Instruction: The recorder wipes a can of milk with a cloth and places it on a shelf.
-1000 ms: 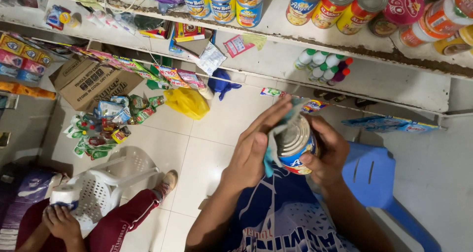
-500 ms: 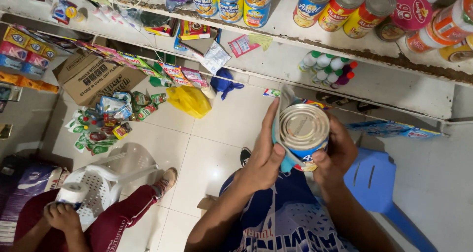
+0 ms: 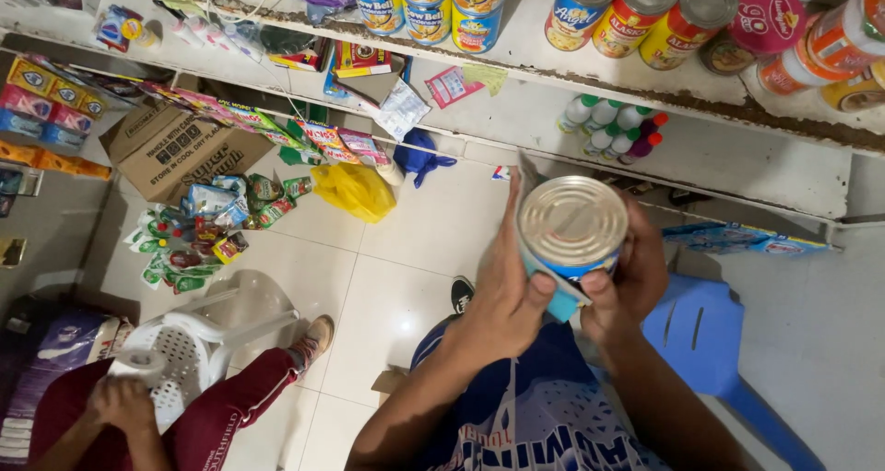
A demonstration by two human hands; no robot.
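A round tin can (image 3: 572,224) with a silver lid and a blue label is held up in front of me, lid toward the camera. My left hand (image 3: 505,291) wraps its left side, thumb on the lower rim, pressing a light-blue cloth (image 3: 560,298) against it. My right hand (image 3: 627,282) cups the can's right side and back. Both hands grip the can above my blue shirt.
White shelves (image 3: 553,93) ahead carry rows of cans (image 3: 636,10) and small bottles (image 3: 608,121). A blue plastic chair (image 3: 705,337) stands at right. Below lie a yellow bag (image 3: 355,190), a cardboard box (image 3: 175,148) and snack packets. Another person (image 3: 138,416) sits lower left by a white plastic chair (image 3: 198,342).
The can has risen closer to the camera and tipped so its lid faces me. My left hand slid down its side with the cloth.
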